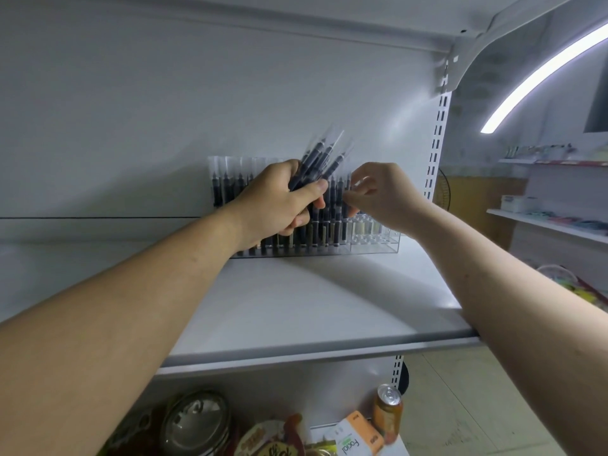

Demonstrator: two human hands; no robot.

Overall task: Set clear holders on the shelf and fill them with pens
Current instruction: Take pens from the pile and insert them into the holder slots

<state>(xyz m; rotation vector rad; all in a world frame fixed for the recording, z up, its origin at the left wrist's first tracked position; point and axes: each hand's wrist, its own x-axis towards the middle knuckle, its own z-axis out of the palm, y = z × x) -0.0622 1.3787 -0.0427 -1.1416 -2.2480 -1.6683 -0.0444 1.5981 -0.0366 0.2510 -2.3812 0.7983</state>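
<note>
My left hand (pixel 279 205) and my right hand (pixel 385 195) are bare from the fingers (pixel 364 184) back past the wrists. The left thumbnail (pixel 319 185), beside the fingers, is plain and cut short. Behind the fingers, my bare left forearm (pixel 148 307) and bare right forearm (pixel 493 284) run uncovered to the edge of view. They are smooth, each with a small faint mark well back from the fingers.
</note>
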